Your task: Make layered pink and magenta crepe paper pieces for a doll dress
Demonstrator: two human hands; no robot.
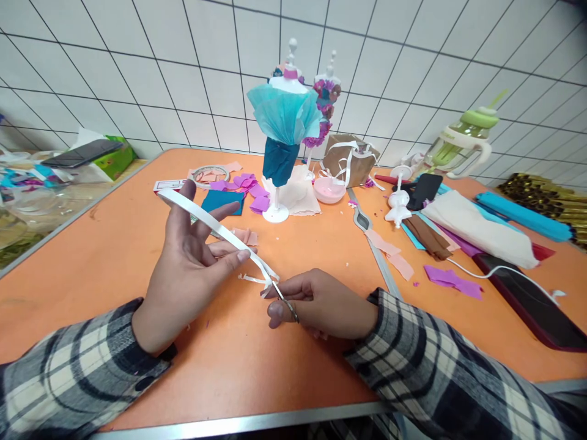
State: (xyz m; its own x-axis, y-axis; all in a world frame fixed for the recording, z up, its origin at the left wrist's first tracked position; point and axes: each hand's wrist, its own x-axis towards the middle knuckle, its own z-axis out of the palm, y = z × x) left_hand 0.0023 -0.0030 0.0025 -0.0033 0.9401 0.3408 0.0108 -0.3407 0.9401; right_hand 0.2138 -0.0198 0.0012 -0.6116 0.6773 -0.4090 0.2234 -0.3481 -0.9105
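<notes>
Now my left hand (183,266) is pinching a white strip (211,222) under the thumb, the other fingers spreading loosely and the far end resting against my raised index finger, while my right hand (330,300) is closing snugly around small scissors (278,291) at the strip's near end, above the orange table (229,379). Beyond, a red-edged card (167,185) is showing print too small to read, and a dress form (288,85) is wearing turquoise paper.

Indoor craft workspace. Indicators: scissors (279,293), paper-dressed mannequins (283,122), purple scraps (260,203) on orange surface (220,373), tiled wall (178,91).
</notes>
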